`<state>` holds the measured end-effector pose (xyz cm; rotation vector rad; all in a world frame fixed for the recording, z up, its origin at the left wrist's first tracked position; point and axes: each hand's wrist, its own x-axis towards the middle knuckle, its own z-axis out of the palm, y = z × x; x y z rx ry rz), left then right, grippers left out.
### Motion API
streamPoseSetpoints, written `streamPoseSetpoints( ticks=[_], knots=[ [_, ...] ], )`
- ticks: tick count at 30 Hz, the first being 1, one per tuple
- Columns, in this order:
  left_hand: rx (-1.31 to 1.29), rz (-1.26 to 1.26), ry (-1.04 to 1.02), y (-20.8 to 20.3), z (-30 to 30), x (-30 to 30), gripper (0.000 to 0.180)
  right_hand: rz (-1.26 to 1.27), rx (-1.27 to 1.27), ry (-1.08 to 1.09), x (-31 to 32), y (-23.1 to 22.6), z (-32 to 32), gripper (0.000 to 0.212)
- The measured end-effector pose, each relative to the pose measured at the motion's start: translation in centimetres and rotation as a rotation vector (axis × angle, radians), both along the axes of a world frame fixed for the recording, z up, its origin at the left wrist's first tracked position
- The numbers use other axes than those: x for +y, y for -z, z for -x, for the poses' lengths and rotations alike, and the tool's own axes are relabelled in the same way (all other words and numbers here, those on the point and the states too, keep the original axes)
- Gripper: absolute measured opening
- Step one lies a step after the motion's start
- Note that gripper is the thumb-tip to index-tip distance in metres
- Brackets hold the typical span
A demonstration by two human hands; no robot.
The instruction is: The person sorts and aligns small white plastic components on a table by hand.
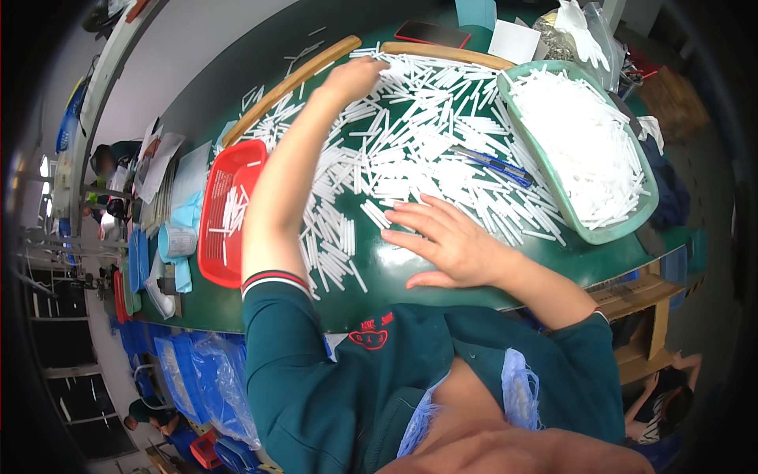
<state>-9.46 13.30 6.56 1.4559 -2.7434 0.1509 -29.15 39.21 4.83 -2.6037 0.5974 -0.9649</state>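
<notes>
Many short, thin white sticks [426, 142] lie spread in a loose layer over the green tabletop. My left hand [354, 79] reaches to the far side of the layer, beside the ends of two wooden strips. Its fingers point right and down among the sticks, and their undersides are hidden. At the near edge of the layer my right hand [454, 245] is open, palm down and fingers spread, its fingertips beside a few sticks. A blue utility knife [496, 164] rests on the sticks beyond it.
A green basket [580, 233] heaped with white sticks stands right. A red basket [217, 265] with a few sticks is left, partly behind my forearm. Wooden strips [292, 88] border the far side. A phone [432, 33] lies beyond; a light-blue cup [177, 241] stands far left.
</notes>
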Motion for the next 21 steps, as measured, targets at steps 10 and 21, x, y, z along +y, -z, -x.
streamPoseSetpoints(
  ticks=[10,21],
  knots=[
    [-0.168,-0.058,-0.003,2.9,5.0,-6.6,0.031,-0.033,-0.018,-0.012,-0.2,0.3,0.2,0.067],
    [-0.69,-0.328,-0.101,-0.6,2.6,-3.6,0.094,-0.033,-0.025,-0.006,-0.6,0.8,0.1,0.06]
  ],
)
